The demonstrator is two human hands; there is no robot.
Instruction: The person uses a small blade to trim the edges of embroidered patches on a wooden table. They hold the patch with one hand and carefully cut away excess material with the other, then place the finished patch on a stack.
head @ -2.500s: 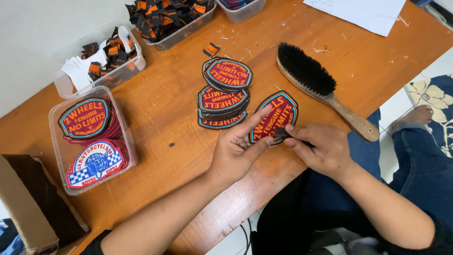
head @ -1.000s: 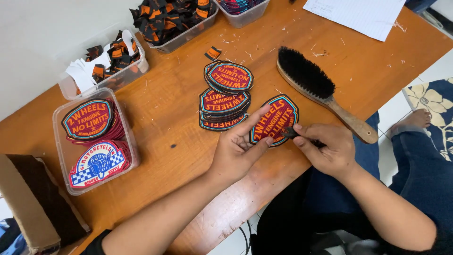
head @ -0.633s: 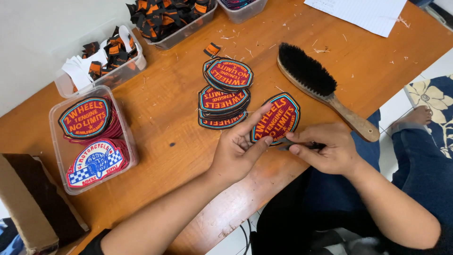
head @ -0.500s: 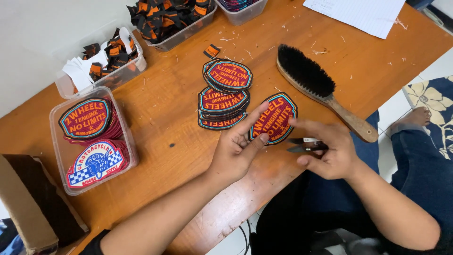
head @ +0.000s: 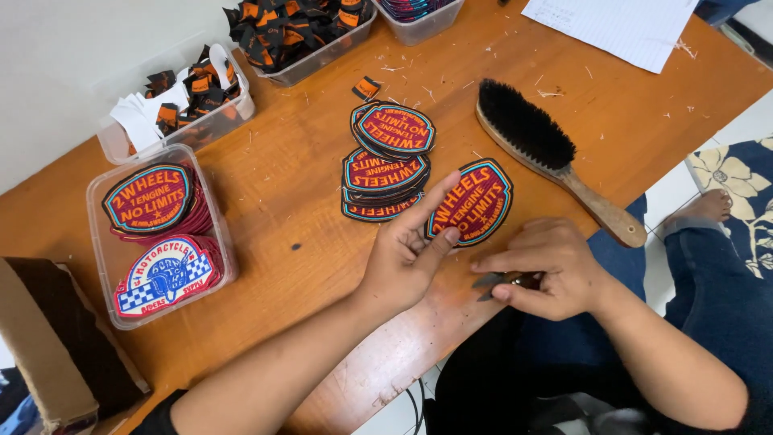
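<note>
My left hand [head: 407, 254] pinches the lower left edge of a red and black shield-shaped embroidered patch [head: 473, 201], held just above the wooden table [head: 306, 177]. My right hand [head: 547, 270] is closed around small dark metal snips [head: 498, 282], their tip pointing left below the patch, a little apart from it. A stack of similar patches [head: 389, 159] lies just behind my left hand.
A black-bristled wooden brush [head: 547, 153] lies to the right. A clear plastic tub [head: 157, 234] at left holds more patches. Tubs of small black and orange tags [head: 189, 97] [head: 298, 28] stand at the back, a white sheet of paper [head: 620, 24] at far right. A brown box [head: 48, 338] sits bottom left.
My right hand with the snips has pulled back from the patch's edge toward me. My left hand keeps hold of the patch, now tilted slightly more upright.
</note>
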